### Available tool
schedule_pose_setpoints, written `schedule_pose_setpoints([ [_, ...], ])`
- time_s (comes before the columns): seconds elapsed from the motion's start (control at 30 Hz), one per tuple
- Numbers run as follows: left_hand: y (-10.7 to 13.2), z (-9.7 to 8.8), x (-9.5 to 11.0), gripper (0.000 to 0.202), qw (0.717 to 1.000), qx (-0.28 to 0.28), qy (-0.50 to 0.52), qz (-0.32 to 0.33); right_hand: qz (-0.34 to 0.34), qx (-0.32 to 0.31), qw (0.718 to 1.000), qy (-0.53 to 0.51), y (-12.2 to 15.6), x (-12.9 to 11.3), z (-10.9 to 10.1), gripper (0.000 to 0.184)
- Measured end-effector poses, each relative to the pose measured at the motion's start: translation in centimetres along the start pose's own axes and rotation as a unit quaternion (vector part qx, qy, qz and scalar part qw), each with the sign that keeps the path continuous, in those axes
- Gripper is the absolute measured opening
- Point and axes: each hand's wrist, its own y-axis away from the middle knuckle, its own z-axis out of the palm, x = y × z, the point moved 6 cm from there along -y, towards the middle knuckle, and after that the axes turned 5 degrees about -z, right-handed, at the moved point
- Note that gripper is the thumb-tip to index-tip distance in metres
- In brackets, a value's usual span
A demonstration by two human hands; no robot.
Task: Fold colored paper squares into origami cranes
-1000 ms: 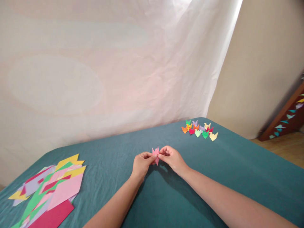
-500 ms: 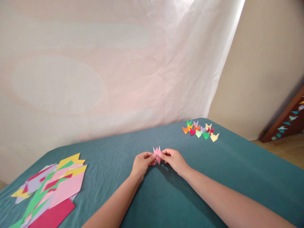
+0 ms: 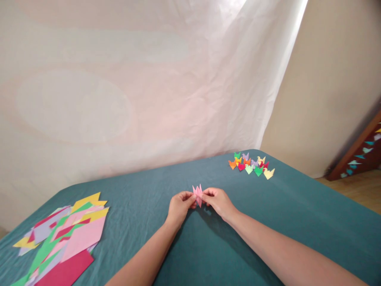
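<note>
A small pink folded paper figure [image 3: 197, 192] is held between my two hands, its slim points upward and one tip downward. My left hand [image 3: 180, 206] pinches its left side between thumb and fingers. From the other side, my right hand [image 3: 218, 201] grips it the same way, thumb on the near face. Both hands hover over the dark green cloth [image 3: 133, 222] that covers the table. The fingertips hide the figure's side edges.
Loose coloured paper sheets [image 3: 86, 234] lie spread in an overlapping pile at the left. Several small folded paper birds [image 3: 258, 171] stand grouped at the far right. A pale hanging sheet [image 3: 166, 99] rises behind the table. Paper birds also hang by a brown panel [image 3: 360, 155] at far right.
Almost nothing differs. Both hands keep their pinch on the pink paper figure, and the view has shifted very slightly.
</note>
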Motion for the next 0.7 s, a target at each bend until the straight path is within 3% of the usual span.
schedule_pose_setpoints([
  [0.23, -0.06, -0.09, 0.21, 0.025, 0.999, -0.001, -0.035, 0.012, 0.001, -0.018, 1.000, 0.002, 0.30, -0.99, 0.26, 0.029],
  [0.7, 0.25, 0.02, 0.90, 0.023, 0.999, 0.008, -0.040, 0.022, 0.019, -0.014, 1.000, -0.019, -0.07, -0.27, 0.34, 0.027],
])
